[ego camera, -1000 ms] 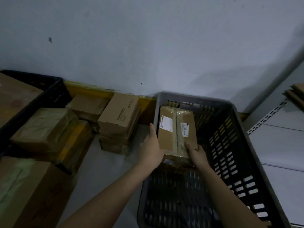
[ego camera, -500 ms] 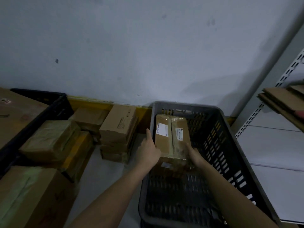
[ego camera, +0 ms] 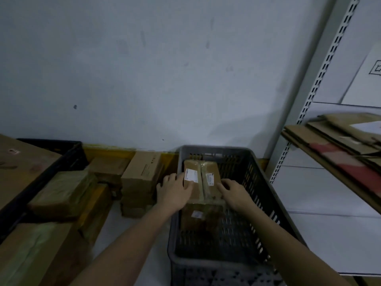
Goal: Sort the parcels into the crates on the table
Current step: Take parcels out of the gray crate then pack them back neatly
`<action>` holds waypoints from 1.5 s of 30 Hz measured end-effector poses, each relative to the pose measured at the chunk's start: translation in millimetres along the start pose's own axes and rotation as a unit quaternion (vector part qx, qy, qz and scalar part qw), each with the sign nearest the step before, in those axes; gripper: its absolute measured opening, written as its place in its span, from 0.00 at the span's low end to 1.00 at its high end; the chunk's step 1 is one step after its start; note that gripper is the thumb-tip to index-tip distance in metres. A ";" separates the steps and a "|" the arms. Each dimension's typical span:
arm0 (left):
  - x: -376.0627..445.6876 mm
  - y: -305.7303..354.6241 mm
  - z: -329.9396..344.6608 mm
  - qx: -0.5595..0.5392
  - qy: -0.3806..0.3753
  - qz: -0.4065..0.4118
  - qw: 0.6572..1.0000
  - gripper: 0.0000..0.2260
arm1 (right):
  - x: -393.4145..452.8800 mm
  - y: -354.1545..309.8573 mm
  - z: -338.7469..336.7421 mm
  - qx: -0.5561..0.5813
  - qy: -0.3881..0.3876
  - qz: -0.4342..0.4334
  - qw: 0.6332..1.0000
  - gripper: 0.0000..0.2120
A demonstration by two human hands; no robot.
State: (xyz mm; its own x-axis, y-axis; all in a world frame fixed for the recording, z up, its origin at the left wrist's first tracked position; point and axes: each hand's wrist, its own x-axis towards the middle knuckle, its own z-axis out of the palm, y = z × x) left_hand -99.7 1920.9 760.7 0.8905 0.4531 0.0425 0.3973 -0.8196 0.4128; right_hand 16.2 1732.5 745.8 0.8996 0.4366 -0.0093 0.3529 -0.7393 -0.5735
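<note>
left hand is lying on the near-left part of the parcel, fingers spread and pretty much flat, tips on the white label, more pressing than grabbing. right hand is on the parcel's right edge, fingers loosely bent along the side; can't really tell if it's gripping or just resting there.

the parcel itself is a brown taped box with two white labels, sitting inside the grey crate, up against the crate's far wall and left side. it looks like it's lying on top of another brown parcel lower in the crate, though it's dark down there.

left of the grey crate, just beside it, there's a stack of plain cardboard boxes. further left of the crate are more wrapped parcels, and a black crate at the far left with a big carton in it. right of the grey crate is a white slotted shelf upright, and flattened cardboard lying on the shelf. behind the crate, a pale wall with a yellow strip along the bottom.
</note>
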 end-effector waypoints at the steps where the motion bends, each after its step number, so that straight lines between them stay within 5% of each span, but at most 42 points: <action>1: -3.0 -1.6 -7.3 0.003 -0.003 -0.004 1.000 0.27 | -3.5 -7.5 -5.4 -0.013 -0.006 -0.017 1.000 0.29; 13: -88.2 -69.0 -81.9 0.022 0.050 -0.083 0.995 0.27 | -51.6 -120.3 5.3 -0.042 -0.060 -0.182 0.981 0.30; 23: -194.4 -219.7 -122.6 -0.043 0.053 -0.216 0.974 0.23 | -112.7 -195.5 90.8 0.063 -0.191 -0.244 0.949 0.22; 27: -230.4 -282.1 -131.7 -0.103 0.113 -0.291 0.944 0.27 | -140.7 -211.5 130.4 0.119 -0.208 -0.204 0.949 0.19; 33: -275.7 -342.3 -110.4 -0.149 0.085 -0.346 0.922 0.33 | -195.0 -247.9 202.1 0.174 -0.276 -0.136 0.935 0.07; 41: -306.6 -378.7 -85.6 -0.279 0.040 -0.288 0.915 0.34 | -259.0 -283.0 275.6 0.305 -0.352 0.010 0.885 0.31; 45: -307.5 -389.3 -79.0 -0.278 0.030 -0.292 0.915 0.35 | -277.1 -279.7 293.2 0.337 -0.366 0.106 0.861 0.29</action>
State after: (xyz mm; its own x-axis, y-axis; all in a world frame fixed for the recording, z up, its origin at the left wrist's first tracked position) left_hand -545.8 2128.4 658.8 0.5413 0.7891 -0.2904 0.6132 -0.1341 0.7785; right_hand -407.2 1968.6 668.6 0.4357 0.7169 -0.5442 -0.2503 -0.4843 -0.8383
